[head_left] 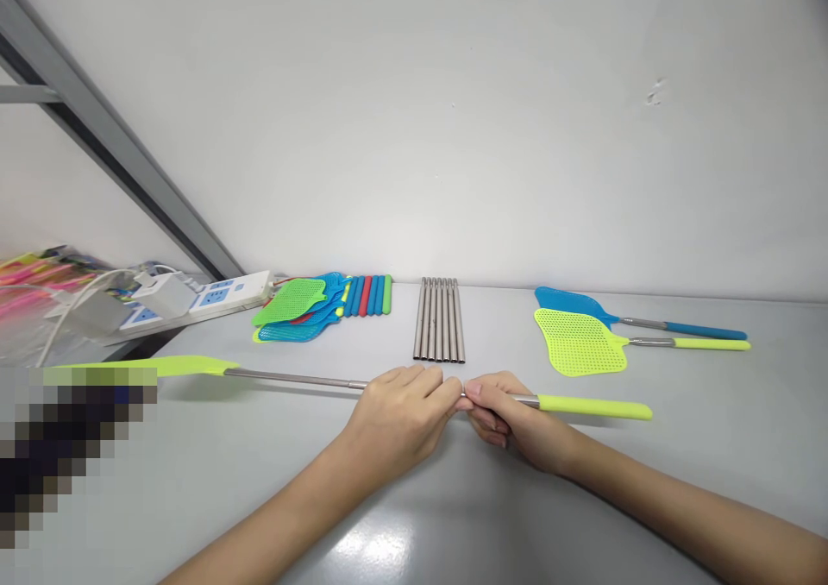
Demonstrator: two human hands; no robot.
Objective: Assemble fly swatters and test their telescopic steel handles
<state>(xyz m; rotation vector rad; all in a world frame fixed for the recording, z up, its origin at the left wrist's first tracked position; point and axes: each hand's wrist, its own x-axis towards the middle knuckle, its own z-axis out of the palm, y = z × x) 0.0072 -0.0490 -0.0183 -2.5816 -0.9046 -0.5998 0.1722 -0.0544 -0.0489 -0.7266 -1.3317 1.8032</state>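
Observation:
Across the front of the table lies a yellow-green fly swatter (593, 406), held up level in both hands, its metal rod drawn out long. My left hand (404, 412) is closed round the rod near its middle. Right beside it, my right hand (514, 417) grips the rod close to the yellow handle. The swatter's flat head points left and is seen edge-on, partly behind a blurred patch. Between my fingers the rod is mostly hidden. Behind my hands, several metal tubes (440, 322) lie side by side.
Back left are stacked swatter heads (294, 305) and a row of coloured handles (368, 296). A blue swatter (702, 330) and a yellow-green swatter (582, 343) lie at right. A power strip (220, 296) with plugs runs along the left, near a grey metal frame (129, 136). Behind stands a white wall.

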